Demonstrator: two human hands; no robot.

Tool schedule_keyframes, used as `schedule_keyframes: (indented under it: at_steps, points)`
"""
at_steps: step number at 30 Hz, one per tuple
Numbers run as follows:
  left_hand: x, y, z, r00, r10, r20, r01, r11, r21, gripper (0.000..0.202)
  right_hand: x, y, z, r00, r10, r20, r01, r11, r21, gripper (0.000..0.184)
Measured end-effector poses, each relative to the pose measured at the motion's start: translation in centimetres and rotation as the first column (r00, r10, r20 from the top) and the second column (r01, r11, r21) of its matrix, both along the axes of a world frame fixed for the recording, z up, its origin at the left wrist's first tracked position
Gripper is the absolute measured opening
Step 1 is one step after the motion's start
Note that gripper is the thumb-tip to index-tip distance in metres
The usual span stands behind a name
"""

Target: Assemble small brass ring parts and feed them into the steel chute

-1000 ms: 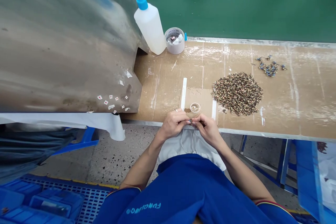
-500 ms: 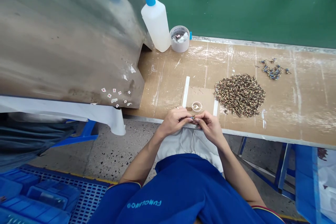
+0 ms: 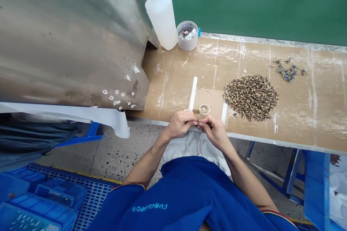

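My left hand (image 3: 181, 122) and my right hand (image 3: 214, 129) meet at the front edge of the cardboard-covered table. Both are closed, pinching one tiny dark part (image 3: 198, 121) between their fingertips. Its exact kind is too small to make out. Just beyond the fingers sits a small round clear dish (image 3: 204, 109) with a pale, stringy bit in it. To the right lies a big heap of tiny brown and gold pieces (image 3: 251, 97). Farther right is a small cluster of blue and gold pieces (image 3: 288, 72).
A white squeeze bottle (image 3: 162, 20) with a blue nozzle stands at the back beside a tape roll (image 3: 187, 41) holding scraps. A large metal housing (image 3: 76, 43) borders the left. White strips (image 3: 193, 94) mark the cardboard (image 3: 292, 115). Blue bins (image 3: 35, 209) sit at lower left.
The view has shifted slightly. Both hands stay together at the table edge, still pinching the tiny part, with only slight finger movement.
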State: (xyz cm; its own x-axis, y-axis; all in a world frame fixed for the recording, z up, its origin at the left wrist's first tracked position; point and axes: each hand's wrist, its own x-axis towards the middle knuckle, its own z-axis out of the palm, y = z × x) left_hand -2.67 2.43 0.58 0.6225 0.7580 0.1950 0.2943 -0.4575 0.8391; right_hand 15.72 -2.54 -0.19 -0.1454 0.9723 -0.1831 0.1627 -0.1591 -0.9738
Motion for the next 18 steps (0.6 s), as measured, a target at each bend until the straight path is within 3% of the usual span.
schedule_keyframes:
  at_steps: [7,13,18]
  points:
    - [0.1,-0.3,0.1,0.999,0.033,-0.013,-0.033,0.999,0.019,0.034,0.0,-0.1,-0.1,0.998,-0.05,-0.036,0.05,0.999,-0.007,0.028]
    - [0.4,-0.2,0.4,0.993,0.084,0.082,-0.081,0.996,-0.039,0.038,0.5,0.1,0.6,0.977,-0.026,-0.212,0.012,0.998,-0.066,0.041]
    - [-2.6,-2.0,3.3,0.964,0.128,0.233,-0.107,0.989,-0.101,0.028,2.1,-1.6,2.2,0.971,-0.104,-0.216,0.093,0.994,-0.061,0.041]
